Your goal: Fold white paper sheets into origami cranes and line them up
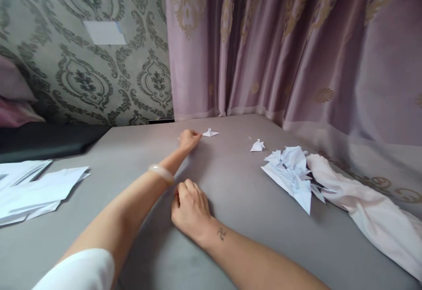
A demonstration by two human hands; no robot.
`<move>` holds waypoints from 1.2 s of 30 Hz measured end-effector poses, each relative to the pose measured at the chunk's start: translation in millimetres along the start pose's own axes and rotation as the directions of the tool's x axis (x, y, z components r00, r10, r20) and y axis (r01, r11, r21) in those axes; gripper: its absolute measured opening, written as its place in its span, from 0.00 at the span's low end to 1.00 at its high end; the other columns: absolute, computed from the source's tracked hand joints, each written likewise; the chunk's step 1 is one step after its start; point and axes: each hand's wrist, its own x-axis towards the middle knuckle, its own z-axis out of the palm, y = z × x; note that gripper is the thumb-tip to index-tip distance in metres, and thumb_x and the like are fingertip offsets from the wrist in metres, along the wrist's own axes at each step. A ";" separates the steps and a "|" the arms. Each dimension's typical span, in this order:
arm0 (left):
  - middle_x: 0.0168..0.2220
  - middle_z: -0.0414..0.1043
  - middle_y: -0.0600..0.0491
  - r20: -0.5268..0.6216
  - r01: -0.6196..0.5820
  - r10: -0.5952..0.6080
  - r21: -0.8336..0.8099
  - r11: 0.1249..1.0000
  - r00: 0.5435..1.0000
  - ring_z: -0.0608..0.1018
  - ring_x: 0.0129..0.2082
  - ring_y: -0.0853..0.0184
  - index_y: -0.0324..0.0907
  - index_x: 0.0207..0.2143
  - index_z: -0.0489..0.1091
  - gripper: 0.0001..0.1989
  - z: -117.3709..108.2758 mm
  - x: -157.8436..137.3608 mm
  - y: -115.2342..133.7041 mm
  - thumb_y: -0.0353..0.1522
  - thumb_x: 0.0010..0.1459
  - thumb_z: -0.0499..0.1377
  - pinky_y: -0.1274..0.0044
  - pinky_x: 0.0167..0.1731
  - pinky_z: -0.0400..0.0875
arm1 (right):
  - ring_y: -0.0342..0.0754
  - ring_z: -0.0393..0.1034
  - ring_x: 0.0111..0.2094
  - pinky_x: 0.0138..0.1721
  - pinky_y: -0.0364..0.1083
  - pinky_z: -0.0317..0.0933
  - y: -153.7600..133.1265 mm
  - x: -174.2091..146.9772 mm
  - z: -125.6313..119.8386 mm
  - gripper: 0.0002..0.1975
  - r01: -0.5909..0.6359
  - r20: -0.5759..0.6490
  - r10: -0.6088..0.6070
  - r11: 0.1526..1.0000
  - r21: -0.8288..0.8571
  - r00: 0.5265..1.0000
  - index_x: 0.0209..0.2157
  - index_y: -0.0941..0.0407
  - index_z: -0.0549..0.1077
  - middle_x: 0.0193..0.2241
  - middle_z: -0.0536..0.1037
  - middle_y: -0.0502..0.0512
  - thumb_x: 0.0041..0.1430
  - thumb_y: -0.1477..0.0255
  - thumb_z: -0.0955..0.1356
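The left hand [190,139], grip unclear, meets folded paper [210,133]; tugging could crease it. The right hand [191,207] curls, grip hidden.

The folded papers [293,169] are white, the surface [237,184] grey, the mauve curtain [263,61] gold-patterned, the grey-green wallpaper [108,68] dark-scrolled.

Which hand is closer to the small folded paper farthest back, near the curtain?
The left. The left hand is right beside the folded paper, fingertips at its left tip, perhaps touching. The right hand is clearly apart from it, nearer the camera.
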 end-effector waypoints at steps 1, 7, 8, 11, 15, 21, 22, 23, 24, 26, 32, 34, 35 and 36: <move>0.33 0.76 0.47 0.004 -0.014 0.014 -0.013 1.000 1.000 0.74 0.36 0.61 0.40 0.38 0.75 0.17 -13.2 -12.1 -7.6 0.41 0.55 0.53 0.73 0.36 0.64 | 0.49 0.68 0.39 0.38 0.46 0.60 0.0 0.1 -0.2 0.08 0.008 -0.002 -0.009 1.000 -0.006 1.000 0.34 0.56 0.69 0.36 0.72 0.56 0.52 0.77 0.61; 0.21 0.70 0.54 0.202 -0.102 0.107 -0.040 0.994 0.974 0.70 0.24 0.67 0.38 0.29 0.75 0.21 -88.6 -106.4 -68.7 0.46 0.49 0.54 0.78 0.24 0.60 | 0.47 0.68 0.38 0.38 0.44 0.59 2.0 -0.5 -1.1 0.10 0.035 -0.011 -0.035 0.999 0.016 0.999 0.36 0.55 0.70 0.37 0.74 0.55 0.54 0.78 0.60; 0.22 0.70 0.53 0.248 -0.114 0.117 -0.026 0.993 0.962 0.70 0.24 0.67 0.38 0.29 0.75 0.20 -97.3 -122.2 -79.1 0.46 0.49 0.54 0.78 0.25 0.60 | 0.46 0.68 0.38 0.38 0.44 0.59 2.6 -0.3 -1.8 0.11 0.039 -0.010 -0.039 0.999 0.034 0.999 0.36 0.55 0.71 0.37 0.74 0.55 0.55 0.78 0.61; 0.29 0.72 0.50 0.259 -0.202 0.195 -0.002 0.979 0.946 0.72 0.29 0.65 0.40 0.27 0.75 0.17 -111.7 -163.6 -105.1 0.43 0.51 0.54 0.76 0.32 0.65 | 0.45 0.69 0.37 0.39 0.43 0.59 5.6 4.7 -4.4 0.10 0.012 0.028 -0.015 0.993 0.114 1.000 0.35 0.56 0.73 0.36 0.76 0.56 0.56 0.75 0.62; 0.34 0.70 0.48 0.071 -0.233 0.233 -0.009 0.973 0.970 0.72 0.32 0.64 0.41 0.34 0.73 0.15 -107.1 -196.6 -122.0 0.40 0.55 0.52 0.73 0.35 0.67 | 0.43 0.71 0.31 0.34 0.39 0.60 16.7 31.5 -10.4 0.07 -0.082 0.166 0.046 0.974 0.212 0.985 0.28 0.56 0.77 0.28 0.79 0.52 0.53 0.72 0.66; 0.35 0.68 0.48 -0.021 -0.342 0.343 0.017 0.939 0.939 0.71 0.36 0.62 0.43 0.35 0.70 0.11 -96.3 -200.3 -127.0 0.36 0.59 0.50 0.70 0.39 0.66 | 0.43 0.73 0.32 0.33 0.38 0.61 68.9 113.3 -36.1 0.11 -0.301 0.007 0.302 0.946 0.118 0.953 0.32 0.56 0.79 0.31 0.80 0.52 0.55 0.71 0.64; 0.35 0.68 0.49 -0.019 -0.348 0.348 0.013 0.937 0.937 0.71 0.36 0.62 0.43 0.35 0.69 0.10 -96.0 -199.1 -127.8 0.36 0.60 0.50 0.70 0.39 0.66 | 0.45 0.73 0.36 0.35 0.39 0.61 79.7 127.0 -41.0 0.13 -0.354 -0.055 0.360 0.930 0.096 0.931 0.35 0.56 0.79 0.35 0.80 0.53 0.56 0.71 0.63; 0.35 0.68 0.49 -0.016 -0.350 0.350 0.009 0.937 0.936 0.71 0.36 0.62 0.44 0.35 0.69 0.10 -96.0 -198.0 -128.6 0.36 0.60 0.49 0.70 0.39 0.66 | 0.47 0.73 0.38 0.36 0.40 0.61 89.9 139.5 -45.0 0.15 -0.404 -0.110 0.411 0.911 0.076 0.905 0.38 0.56 0.78 0.38 0.80 0.55 0.58 0.70 0.61; 0.35 0.68 0.49 -0.014 -0.348 0.348 0.004 0.937 0.937 0.71 0.36 0.62 0.44 0.35 0.69 0.10 -96.1 -197.2 -129.2 0.36 0.61 0.49 0.70 0.38 0.67 | 0.48 0.73 0.40 0.37 0.41 0.61 98.8 150.7 -47.8 0.16 -0.449 -0.156 0.453 0.891 0.059 0.878 0.40 0.57 0.77 0.40 0.79 0.57 0.59 0.70 0.60; 0.35 0.69 0.48 -0.014 -0.339 0.338 -0.008 0.941 0.941 0.71 0.36 0.62 0.45 0.34 0.68 0.10 -96.4 -196.3 -129.8 0.36 0.61 0.49 0.70 0.38 0.67 | 0.48 0.71 0.44 0.40 0.42 0.60 111.9 168.8 -48.9 0.16 -0.499 -0.224 0.493 0.866 0.033 0.841 0.43 0.56 0.76 0.43 0.78 0.58 0.60 0.68 0.61; 0.34 0.69 0.48 -0.020 -0.309 0.308 -0.039 0.950 0.951 0.72 0.34 0.60 0.47 0.32 0.68 0.10 -96.2 -194.8 -128.4 0.38 0.60 0.49 0.68 0.36 0.68 | 0.51 0.69 0.46 0.44 0.45 0.57 119.6 198.4 -27.3 0.14 -0.556 -0.304 0.522 0.831 -0.031 0.797 0.40 0.55 0.77 0.43 0.77 0.60 0.55 0.64 0.67; 0.34 0.69 0.48 -0.019 -0.302 0.302 -0.042 0.952 0.953 0.72 0.34 0.60 0.47 0.32 0.68 0.09 -95.9 -194.1 -128.2 0.38 0.59 0.50 0.67 0.35 0.69 | 0.51 0.69 0.46 0.45 0.45 0.56 118.4 203.8 -20.0 0.12 -0.571 -0.319 0.529 0.820 -0.045 0.786 0.38 0.56 0.77 0.42 0.77 0.61 0.55 0.65 0.66; 0.34 0.70 0.47 -0.017 -0.300 0.299 -0.043 0.953 0.954 0.72 0.34 0.60 0.47 0.32 0.68 0.09 -95.7 -193.9 -128.1 0.37 0.59 0.50 0.67 0.35 0.69 | 0.51 0.69 0.46 0.45 0.46 0.56 117.9 206.1 -17.4 0.12 -0.578 -0.327 0.533 0.814 -0.050 0.780 0.38 0.56 0.78 0.41 0.77 0.61 0.56 0.67 0.66; 0.34 0.70 0.47 -0.014 -0.296 0.296 -0.044 0.954 0.955 0.72 0.34 0.60 0.47 0.33 0.68 0.09 -95.7 -193.8 -127.9 0.37 0.59 0.50 0.67 0.35 0.69 | 0.52 0.70 0.45 0.45 0.46 0.56 117.7 208.2 -15.7 0.12 -0.586 -0.336 0.538 0.808 -0.055 0.773 0.38 0.57 0.78 0.41 0.77 0.62 0.56 0.68 0.65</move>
